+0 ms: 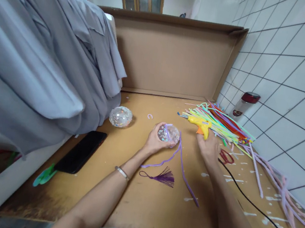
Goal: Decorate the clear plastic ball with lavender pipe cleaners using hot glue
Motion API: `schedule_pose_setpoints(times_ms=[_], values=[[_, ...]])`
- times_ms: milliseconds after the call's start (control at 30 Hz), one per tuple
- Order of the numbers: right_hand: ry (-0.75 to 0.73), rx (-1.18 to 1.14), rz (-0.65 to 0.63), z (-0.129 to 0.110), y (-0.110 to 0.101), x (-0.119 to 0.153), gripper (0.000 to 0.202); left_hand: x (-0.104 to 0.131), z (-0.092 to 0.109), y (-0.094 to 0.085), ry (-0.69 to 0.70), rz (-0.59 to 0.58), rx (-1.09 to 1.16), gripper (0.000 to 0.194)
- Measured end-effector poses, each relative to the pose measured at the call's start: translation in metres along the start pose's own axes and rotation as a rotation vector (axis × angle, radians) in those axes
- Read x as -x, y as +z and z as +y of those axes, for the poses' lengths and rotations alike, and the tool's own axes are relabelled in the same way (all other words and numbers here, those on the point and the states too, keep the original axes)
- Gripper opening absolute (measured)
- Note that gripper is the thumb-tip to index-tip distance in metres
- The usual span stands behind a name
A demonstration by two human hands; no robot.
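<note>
My left hand (154, 140) grips a clear ball filled with glitter (168, 133) just above the brown table (138, 204). A purple pipe cleaner (182, 165) is wrapped over the ball and trails toward me. My right hand (208, 146) holds a yellow glue gun (201, 125) by its handle, nozzle pointing left, a little right of the ball. Its black cord (253, 207) runs back along my right forearm. A purple tassel (164, 176) lies on the table below the ball.
A second glitter ball (120, 116) rests at left beside hanging grey shirts (46, 70). A black phone (81, 151) and a green clip (44, 175) lie near the left edge. Coloured pipe cleaners (225, 127), red scissors (226, 156) and a red-lidded jar (245, 104) sit right, by the tiled wall.
</note>
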State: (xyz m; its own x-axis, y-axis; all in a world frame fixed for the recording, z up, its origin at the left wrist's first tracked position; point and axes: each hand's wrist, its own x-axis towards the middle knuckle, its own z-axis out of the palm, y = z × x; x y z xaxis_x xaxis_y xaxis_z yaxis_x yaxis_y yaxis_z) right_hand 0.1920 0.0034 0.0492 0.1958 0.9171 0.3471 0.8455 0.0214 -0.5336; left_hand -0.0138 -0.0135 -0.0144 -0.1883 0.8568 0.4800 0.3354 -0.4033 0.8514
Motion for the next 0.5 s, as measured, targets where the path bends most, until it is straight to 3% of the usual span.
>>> schedule_pose_setpoints(times_ms=[200, 300, 500], values=[[-0.081, -0.242, -0.039, -0.0002, -0.0031, -0.0005, 0.047, -0.0001, -0.0014, -0.0008, 0.022, -0.011, -0.014, 0.082], [-0.074, -0.313, 0.029, -0.002, -0.0056, 0.0013, 0.054, -0.0004, -0.0016, -0.0008, 0.01, -0.016, -0.012, 0.083], [-0.003, -0.11, 0.121, -0.0048, -0.0023, 0.0036, 0.033, -0.0014, -0.0012, -0.0003, 0.01, -0.011, -0.003, 0.084]])
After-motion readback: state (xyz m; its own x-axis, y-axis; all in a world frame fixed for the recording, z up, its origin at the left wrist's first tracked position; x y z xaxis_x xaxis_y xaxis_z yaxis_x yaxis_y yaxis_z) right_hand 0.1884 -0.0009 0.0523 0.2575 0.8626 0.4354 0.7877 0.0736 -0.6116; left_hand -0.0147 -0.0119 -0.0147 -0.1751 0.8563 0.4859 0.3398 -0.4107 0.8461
